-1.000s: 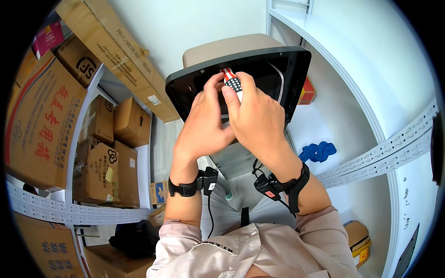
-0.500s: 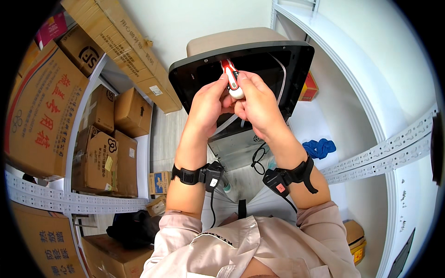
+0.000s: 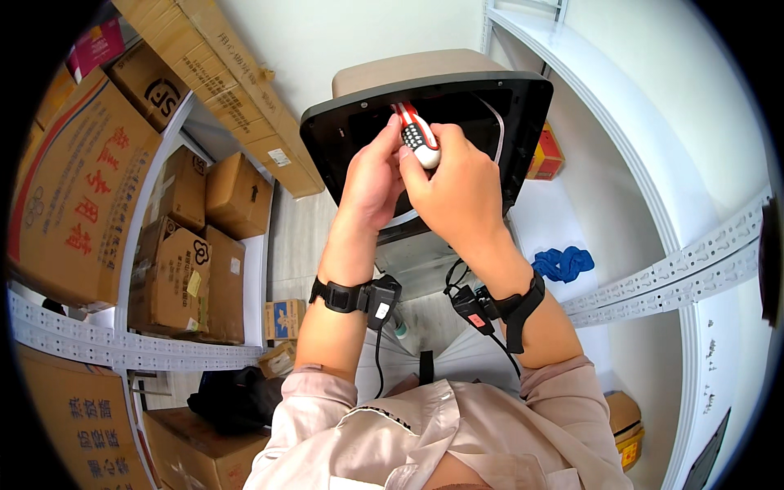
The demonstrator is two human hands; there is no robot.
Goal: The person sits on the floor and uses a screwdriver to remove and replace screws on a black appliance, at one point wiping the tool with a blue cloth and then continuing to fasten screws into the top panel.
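Observation:
A screwdriver (image 3: 420, 142) with a red, white and black dotted handle points away from me into the dark hollow of a beige-and-black housing (image 3: 425, 91). My right hand (image 3: 461, 184) wraps round the handle's near side, its thumb close to the rounded white end. My left hand (image 3: 374, 175) is closed at the handle's front end, its fingertips against the red part. The screwdriver's shaft and tip cannot be seen. A pale tube (image 3: 500, 135) runs down the right inside of the housing, and screws dot its black rim.
On the left, shelves hold several cardboard boxes (image 3: 237, 196), with a long carton (image 3: 220, 90) leaning behind. A blue cloth bundle (image 3: 563, 264) and a red-and-yellow box (image 3: 547, 155) lie to the right, beside a perforated white shelf rail (image 3: 670, 282). Black cables hang from both wrist straps.
My right hand has turned over the handle, its back now facing up, and the handle has rolled to show its dotted black grip. My left hand has shifted slightly toward the handle's front.

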